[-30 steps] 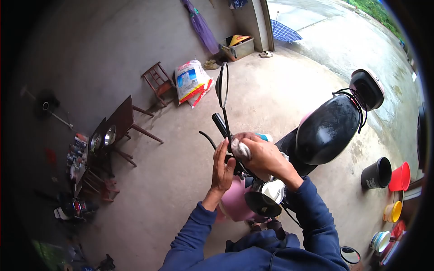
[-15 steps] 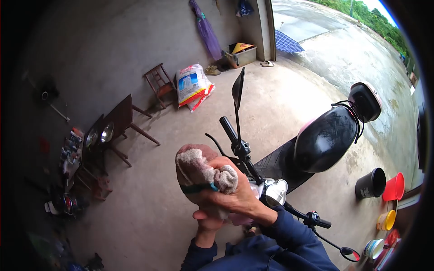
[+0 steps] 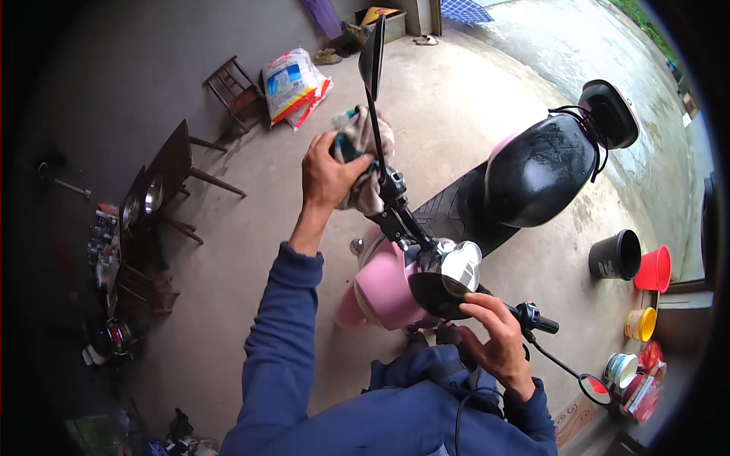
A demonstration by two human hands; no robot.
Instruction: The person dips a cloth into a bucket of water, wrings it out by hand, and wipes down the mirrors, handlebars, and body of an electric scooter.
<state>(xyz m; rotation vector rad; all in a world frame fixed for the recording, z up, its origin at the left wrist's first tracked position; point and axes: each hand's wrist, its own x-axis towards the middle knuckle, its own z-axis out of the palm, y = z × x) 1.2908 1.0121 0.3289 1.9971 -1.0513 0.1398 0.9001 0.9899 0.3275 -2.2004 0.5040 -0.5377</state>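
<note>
My left hand (image 3: 328, 173) is closed on a pale, rumpled cloth (image 3: 366, 144) with a teal band. The cloth lies around the grip end of the scooter's handlebar (image 3: 407, 220), hiding that grip, just beside the stem of a black mirror (image 3: 371, 61). My right hand (image 3: 498, 342) holds nothing, its fingers apart and slightly bent. Its fingertips are at the edge of the dark front panel (image 3: 437, 295), below the shiny dash cover (image 3: 461, 266); whether they touch it I cannot tell. The scooter has a pink front (image 3: 384, 285) and a black seat (image 3: 540, 175).
A second mirror (image 3: 595, 389) sticks out at lower right. Beyond it stand a black bucket (image 3: 614, 255), a red bucket (image 3: 652, 269) and a yellow bucket (image 3: 641, 324). To the left are a wooden table (image 3: 169, 156), a small chair (image 3: 234, 87) and printed sacks (image 3: 293, 83).
Both hands were together on the bunched cloth. Now my left hand has carried it up to the handlebar, and my right hand has let go and moved right to the scooter's front panel.
</note>
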